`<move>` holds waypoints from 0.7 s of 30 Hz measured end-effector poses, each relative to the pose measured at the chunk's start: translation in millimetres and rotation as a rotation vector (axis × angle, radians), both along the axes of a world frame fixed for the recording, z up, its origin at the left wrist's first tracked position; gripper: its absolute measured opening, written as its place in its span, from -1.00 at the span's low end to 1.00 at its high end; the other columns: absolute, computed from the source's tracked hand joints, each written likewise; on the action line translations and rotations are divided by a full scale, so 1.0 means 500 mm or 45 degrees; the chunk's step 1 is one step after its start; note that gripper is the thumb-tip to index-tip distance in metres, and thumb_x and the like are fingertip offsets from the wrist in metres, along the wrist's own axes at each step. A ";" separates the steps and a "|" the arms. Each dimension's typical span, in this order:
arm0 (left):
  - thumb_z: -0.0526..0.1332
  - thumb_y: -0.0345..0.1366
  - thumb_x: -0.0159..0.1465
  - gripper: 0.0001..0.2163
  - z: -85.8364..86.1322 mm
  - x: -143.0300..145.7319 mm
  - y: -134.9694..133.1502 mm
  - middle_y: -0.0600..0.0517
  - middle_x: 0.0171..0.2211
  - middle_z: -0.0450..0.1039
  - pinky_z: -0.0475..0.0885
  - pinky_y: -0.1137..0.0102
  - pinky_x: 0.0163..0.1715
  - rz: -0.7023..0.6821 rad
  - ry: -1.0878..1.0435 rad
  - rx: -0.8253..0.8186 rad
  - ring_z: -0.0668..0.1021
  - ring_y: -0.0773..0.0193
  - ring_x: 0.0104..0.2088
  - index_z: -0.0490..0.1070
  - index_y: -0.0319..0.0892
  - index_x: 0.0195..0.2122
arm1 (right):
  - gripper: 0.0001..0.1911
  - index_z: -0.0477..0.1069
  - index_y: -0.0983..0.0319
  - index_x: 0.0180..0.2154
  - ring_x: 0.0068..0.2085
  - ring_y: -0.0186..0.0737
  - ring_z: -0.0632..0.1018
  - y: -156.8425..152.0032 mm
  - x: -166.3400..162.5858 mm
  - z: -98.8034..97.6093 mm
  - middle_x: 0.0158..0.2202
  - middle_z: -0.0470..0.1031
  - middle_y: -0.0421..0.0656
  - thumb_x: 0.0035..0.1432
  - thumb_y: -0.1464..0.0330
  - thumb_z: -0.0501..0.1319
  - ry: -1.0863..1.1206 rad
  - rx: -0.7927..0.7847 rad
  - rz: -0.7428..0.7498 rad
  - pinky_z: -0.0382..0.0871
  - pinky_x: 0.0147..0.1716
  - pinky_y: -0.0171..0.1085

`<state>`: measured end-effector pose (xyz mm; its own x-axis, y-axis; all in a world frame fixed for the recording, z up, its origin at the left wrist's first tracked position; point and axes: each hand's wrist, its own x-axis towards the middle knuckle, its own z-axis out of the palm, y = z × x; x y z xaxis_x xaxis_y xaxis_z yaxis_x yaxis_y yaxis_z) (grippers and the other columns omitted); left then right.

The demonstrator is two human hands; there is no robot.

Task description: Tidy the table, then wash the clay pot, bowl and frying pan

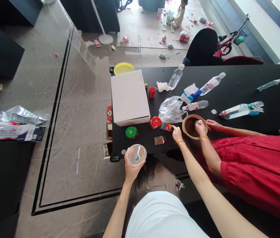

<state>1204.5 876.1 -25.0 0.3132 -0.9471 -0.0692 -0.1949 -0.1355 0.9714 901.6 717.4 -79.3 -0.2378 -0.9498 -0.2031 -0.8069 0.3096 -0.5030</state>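
Observation:
My left hand [133, 171] is wrapped round a clear round plastic cup [131, 159], held just off the table's front edge. Inside the cup lies a small white and blue utensil whose kind I cannot make out. My right hand [177, 135], with a gold bangle at the wrist, pinches the right end of a small dark box with red and green print [166, 127]. Closer to the front edge lies a second small dark box [159, 140]. A red-lidded jar [155, 122] and a green-lidded jar [131, 132] stand to the left of these boxes.
A person in red has one hand [200, 129] in a brown bowl [187, 123] and the other beside it. A white box [130, 97], plastic bag [171, 109], water bottles [176, 77] and tissue pack [191, 94] occupy the black table [241, 76]. A child sits far off.

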 end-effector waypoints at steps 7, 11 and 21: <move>0.46 -0.23 -0.04 -0.10 -0.007 -0.002 -0.003 -0.19 0.20 0.23 0.20 0.02 0.21 -0.021 -0.069 -0.015 0.33 -0.01 0.21 0.00 -0.08 0.28 | -0.33 0.24 0.25 0.18 -0.13 -0.03 0.50 -0.022 -0.019 -0.012 -0.11 0.37 0.01 0.02 0.29 0.30 0.190 0.114 0.375 0.39 -0.15 -0.18; 0.47 -0.20 -0.07 -0.13 -0.044 -0.009 -0.027 -0.18 0.20 0.22 0.11 -0.02 0.24 -0.050 -0.243 -0.045 0.27 -0.03 0.24 0.08 -0.10 0.24 | -0.46 0.29 0.28 0.04 -0.13 -0.07 0.50 -0.005 -0.010 0.020 -0.10 0.41 -0.02 -0.02 0.38 0.28 0.064 -0.021 0.359 0.40 -0.16 -0.21; 0.46 -0.19 -0.10 -0.16 -0.125 -0.057 -0.094 -0.22 0.15 0.26 0.19 0.03 0.19 0.012 0.056 0.009 0.36 -0.01 0.18 0.11 -0.18 0.19 | -0.49 0.23 0.21 0.03 -0.14 -0.09 0.53 0.151 0.097 0.162 -0.07 0.44 -0.04 -0.01 0.49 0.17 0.051 0.033 0.655 0.41 -0.19 -0.23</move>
